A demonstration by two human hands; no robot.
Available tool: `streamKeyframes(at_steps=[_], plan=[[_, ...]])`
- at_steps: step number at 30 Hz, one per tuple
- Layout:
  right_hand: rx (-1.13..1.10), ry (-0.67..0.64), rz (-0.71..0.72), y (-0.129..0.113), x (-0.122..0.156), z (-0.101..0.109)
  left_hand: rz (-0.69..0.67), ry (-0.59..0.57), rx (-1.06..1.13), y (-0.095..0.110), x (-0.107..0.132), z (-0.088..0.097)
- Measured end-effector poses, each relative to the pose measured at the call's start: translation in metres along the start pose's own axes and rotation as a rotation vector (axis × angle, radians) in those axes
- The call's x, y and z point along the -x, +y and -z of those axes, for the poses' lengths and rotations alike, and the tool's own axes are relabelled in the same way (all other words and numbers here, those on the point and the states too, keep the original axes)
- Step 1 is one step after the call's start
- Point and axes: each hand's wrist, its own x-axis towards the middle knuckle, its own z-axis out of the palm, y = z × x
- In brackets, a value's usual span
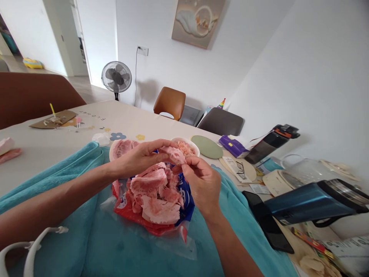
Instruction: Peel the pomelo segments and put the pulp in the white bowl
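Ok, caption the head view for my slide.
Left hand and right hand hold a pink fruit piece above peel scraps on a plastic bag.

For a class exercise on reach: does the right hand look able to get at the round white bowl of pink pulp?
Probably yes: the bowl stands open-topped just beyond the right hand, though that hand and the left hand grip a pale pink chunk of fruit, a possible hindrance.

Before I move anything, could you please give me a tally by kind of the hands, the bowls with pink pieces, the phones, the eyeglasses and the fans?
Hands: 2, left hand and right hand
Bowl with pink pieces: 1
Phone: 1
Eyeglasses: 1
Fan: 1
Total: 6
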Motion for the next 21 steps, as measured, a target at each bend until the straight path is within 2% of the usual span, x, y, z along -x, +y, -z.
streamKeyframes(at_steps=[2, 4, 9, 13, 16, 21], plan=[[0.091, 0.051, 0.049, 0.000, 0.001, 0.000, -0.007, -0.004, -0.036, 0.001, 0.001, -0.002], [0.075, 0.055, 0.043, 0.001, 0.002, 0.000, 0.013, -0.036, 0.007, 0.000, 0.002, -0.005], [-0.176, -0.070, -0.092, 0.003, -0.001, 0.002, 0.213, -0.139, 0.378, -0.010, 0.001, -0.008], [-0.250, -0.111, -0.167, 0.000, -0.002, 0.003, 0.322, -0.174, 0.562, -0.015, -0.001, -0.008], [-0.290, -0.132, -0.193, 0.000, -0.003, 0.003, 0.288, -0.132, 0.545, -0.017, -0.002, -0.006], [-0.248, -0.115, -0.173, 0.005, -0.007, 0.005, 0.143, -0.046, 0.229, -0.018, -0.002, -0.001]])
